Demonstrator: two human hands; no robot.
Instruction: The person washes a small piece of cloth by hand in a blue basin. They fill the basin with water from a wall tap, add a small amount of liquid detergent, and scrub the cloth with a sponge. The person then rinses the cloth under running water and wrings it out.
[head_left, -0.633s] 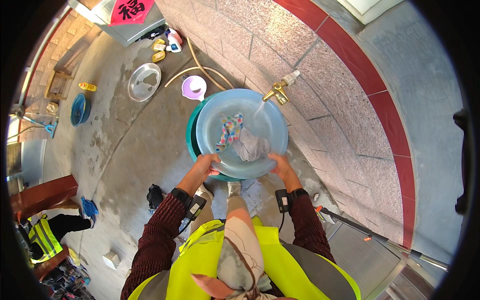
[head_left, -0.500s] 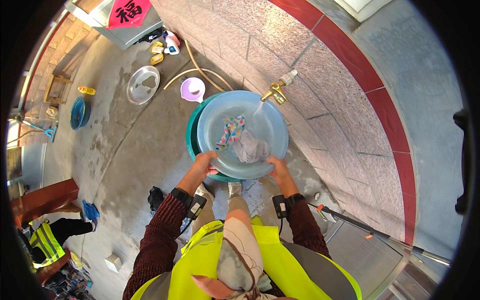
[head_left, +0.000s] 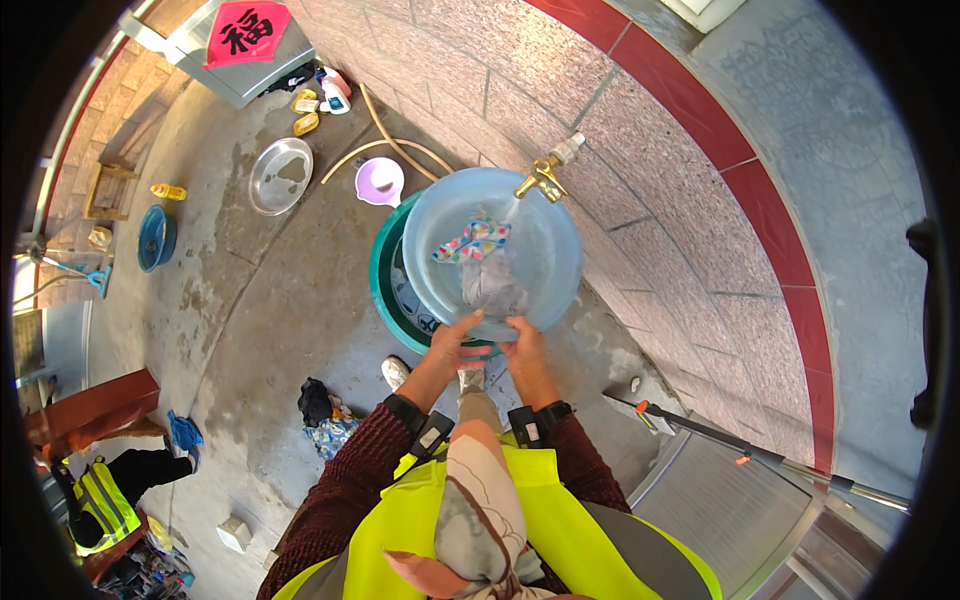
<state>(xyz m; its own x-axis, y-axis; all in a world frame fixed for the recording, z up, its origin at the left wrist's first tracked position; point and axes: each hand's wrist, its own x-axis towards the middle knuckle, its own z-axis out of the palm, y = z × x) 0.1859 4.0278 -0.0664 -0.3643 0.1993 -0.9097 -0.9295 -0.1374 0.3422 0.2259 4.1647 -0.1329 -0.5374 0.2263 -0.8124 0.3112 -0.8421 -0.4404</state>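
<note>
My left hand (head_left: 455, 347) and my right hand (head_left: 524, 352) grip the near rim of a light blue basin (head_left: 562, 270), close together with thumbs on top. In the basin's water lie a white cloth with coloured dots (head_left: 474, 242) and a greyish cloth (head_left: 494, 288). Water runs into the far side from a brass tap (head_left: 542, 182). The blue basin sits over a larger green tub (head_left: 381, 285), overlapping its right part. Dark and white items show inside the tub at the left; the rest of its inside is hidden.
A tiled wall (head_left: 640, 200) rises on the right behind the tap. Beyond the tub lie a purple dipper (head_left: 380, 181), a hose (head_left: 395, 146), a metal basin (head_left: 281, 176) and several bottles (head_left: 335, 92). A dark clothes pile (head_left: 325, 415) lies left of my feet.
Both hands have slid toward each other along the near rim. The blue basin has shifted slightly right and away, uncovering more of the green tub. The dotted cloth has turned and spread.
</note>
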